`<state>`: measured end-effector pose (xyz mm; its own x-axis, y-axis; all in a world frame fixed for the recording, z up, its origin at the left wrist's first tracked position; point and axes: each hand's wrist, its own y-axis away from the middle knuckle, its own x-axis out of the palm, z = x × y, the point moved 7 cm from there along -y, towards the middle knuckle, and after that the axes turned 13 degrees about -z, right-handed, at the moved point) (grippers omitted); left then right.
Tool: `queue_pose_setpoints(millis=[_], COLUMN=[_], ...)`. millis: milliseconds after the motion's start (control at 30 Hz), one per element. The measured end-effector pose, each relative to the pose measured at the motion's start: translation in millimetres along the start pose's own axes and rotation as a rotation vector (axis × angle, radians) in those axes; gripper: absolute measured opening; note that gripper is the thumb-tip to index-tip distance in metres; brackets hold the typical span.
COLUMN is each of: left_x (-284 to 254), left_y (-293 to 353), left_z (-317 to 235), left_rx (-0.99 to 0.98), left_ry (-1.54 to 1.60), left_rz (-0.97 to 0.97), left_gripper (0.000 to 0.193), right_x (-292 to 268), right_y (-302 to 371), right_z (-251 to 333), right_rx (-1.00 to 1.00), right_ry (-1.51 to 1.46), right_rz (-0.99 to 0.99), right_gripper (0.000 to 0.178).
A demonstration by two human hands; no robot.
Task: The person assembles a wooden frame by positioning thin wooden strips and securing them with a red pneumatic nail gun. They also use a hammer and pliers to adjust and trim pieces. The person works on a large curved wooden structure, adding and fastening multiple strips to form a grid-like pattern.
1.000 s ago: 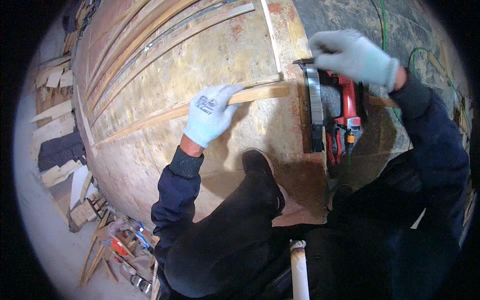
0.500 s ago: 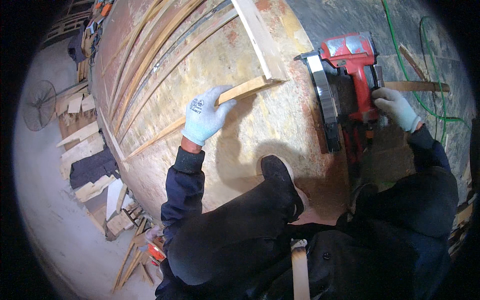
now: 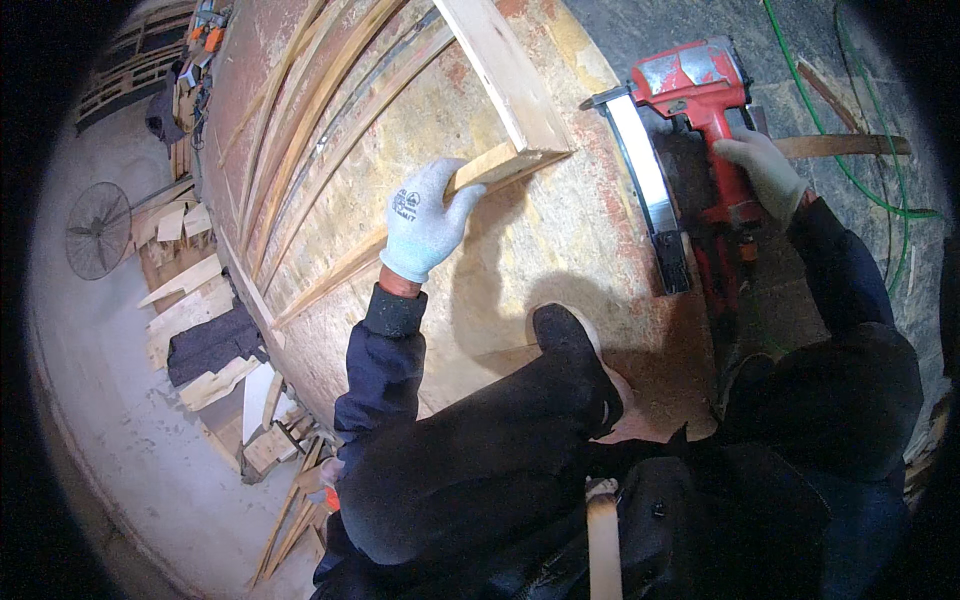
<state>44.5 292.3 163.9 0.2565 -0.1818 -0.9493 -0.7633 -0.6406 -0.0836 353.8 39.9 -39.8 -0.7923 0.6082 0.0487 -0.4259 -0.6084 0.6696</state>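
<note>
My left hand (image 3: 425, 220), in a pale knitted glove, is closed around a narrow wooden strip (image 3: 490, 168). That strip meets a wider pale board (image 3: 505, 75) at a corner, forming part of a slatted wood frame on the worn panel. To the right, a red nail gun (image 3: 690, 75) with a silver magazine (image 3: 640, 150) rests at the panel's edge. My gloved right hand (image 3: 768, 172) has its fingers around the gun's grip; some of them are hidden behind it.
Long thin slats (image 3: 340, 75) fan out at the upper left. A green hose (image 3: 820, 125) crosses the dark floor beside a wooden handle (image 3: 845, 147). Scrap boards (image 3: 190, 315) and a round fan (image 3: 100, 230) are at far left. My shoe (image 3: 570, 335) is on the panel.
My right hand has moved up the nail gun's grip and closed around it. My left hand has moved along the strip, closer to the frame's corner. The whole view has shifted slightly.
</note>
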Motion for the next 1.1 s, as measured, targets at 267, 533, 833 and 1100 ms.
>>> queue_pose_setpoints(millis=[267,533,833,1100], left_x=[6,5,16,19], left_y=[-3,-12,-22,-25], left_z=[-8,-18,-2,-9], left_rx=[0.077,0.225,-0.015,0.098], left_ry=[0.014,-0.008,0.049,-0.087], left_rz=[-0.011,0.030,0.283,0.402], left_gripper=[0.031,0.033,0.041,0.041], right_x=[27,37,30,38], right_y=[10,87,112,121], right_z=[-4,41,68,56], right_rx=[0.169,-0.009,-0.120,0.073], right_ry=[-0.168,-0.237,-0.336,-0.536], right_rz=[0.126,0.128,0.153,0.269], right_gripper=[0.021,0.020,0.031,0.037])
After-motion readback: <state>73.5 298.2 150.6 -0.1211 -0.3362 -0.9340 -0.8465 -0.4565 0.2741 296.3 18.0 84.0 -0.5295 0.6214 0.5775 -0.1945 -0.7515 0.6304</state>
